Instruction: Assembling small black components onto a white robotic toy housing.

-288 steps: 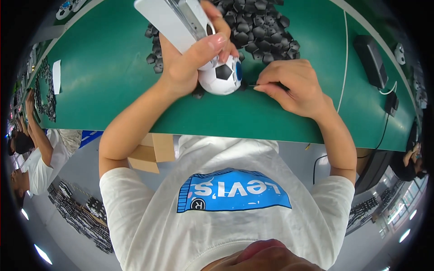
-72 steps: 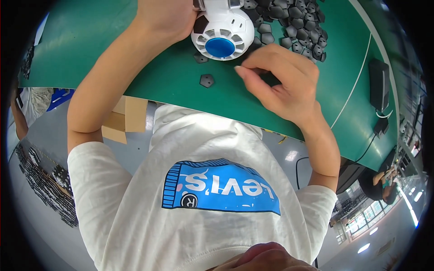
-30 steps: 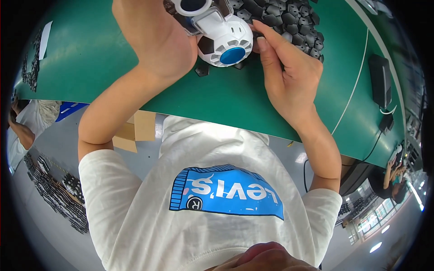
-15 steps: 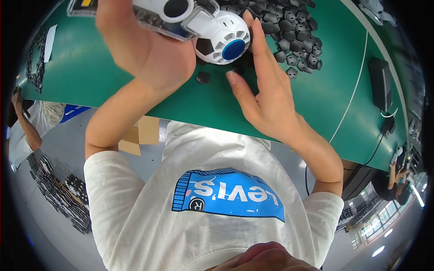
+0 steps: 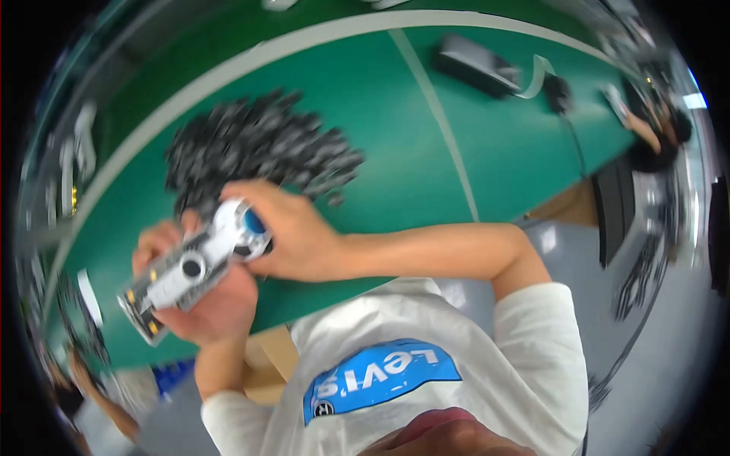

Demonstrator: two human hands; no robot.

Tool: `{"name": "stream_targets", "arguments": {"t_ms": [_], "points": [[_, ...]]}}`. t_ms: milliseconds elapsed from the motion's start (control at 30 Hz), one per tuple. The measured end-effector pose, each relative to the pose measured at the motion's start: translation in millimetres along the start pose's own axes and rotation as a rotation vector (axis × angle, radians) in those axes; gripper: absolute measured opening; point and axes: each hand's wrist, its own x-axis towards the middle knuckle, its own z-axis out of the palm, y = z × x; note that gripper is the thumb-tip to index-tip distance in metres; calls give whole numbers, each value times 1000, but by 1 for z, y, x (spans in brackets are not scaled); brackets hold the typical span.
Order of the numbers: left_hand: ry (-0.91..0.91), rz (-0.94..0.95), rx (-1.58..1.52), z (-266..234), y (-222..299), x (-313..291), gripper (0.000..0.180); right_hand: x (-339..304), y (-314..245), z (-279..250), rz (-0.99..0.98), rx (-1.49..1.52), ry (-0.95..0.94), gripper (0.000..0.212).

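Note:
A white device with a clear plastic housing (image 5: 169,287) and a round white end bearing a blue disc (image 5: 255,221) is held over the green table, slanting up to the right. My left hand (image 5: 220,300) wraps round the clear housing from below, its fingertips showing on the far side. Around the round end, my right hand (image 5: 300,232) is closed, with its thumb and fingers on either side. Just beyond both hands lies a heap of small black pentagonal pieces (image 5: 258,144), blurred by motion.
A black box-shaped unit (image 5: 475,64) with a cable and a small black adapter (image 5: 559,93) stands on the table's right part. Below the table edge is a cardboard box (image 5: 274,357). Other people work at far right (image 5: 650,140) and far left (image 5: 106,403).
The view has swung to the right. My right hand, with fingers spread beside the round end before, now closes round it. The device sits lower and more fully in view.

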Motion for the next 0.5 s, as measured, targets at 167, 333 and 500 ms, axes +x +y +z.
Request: {"name": "stream_targets", "arguments": {"t_ms": [167,333,500], "points": [[-181,15,469,14,-17,14,64,14,-6,-29,196,24,-83,68],[-396,-121,660,11,-31,21,70,13,-6,-34,137,85,-135,66],[-486,-123,819,4,-33,11,73,14,3,-17,-156,119,43,60]]}}
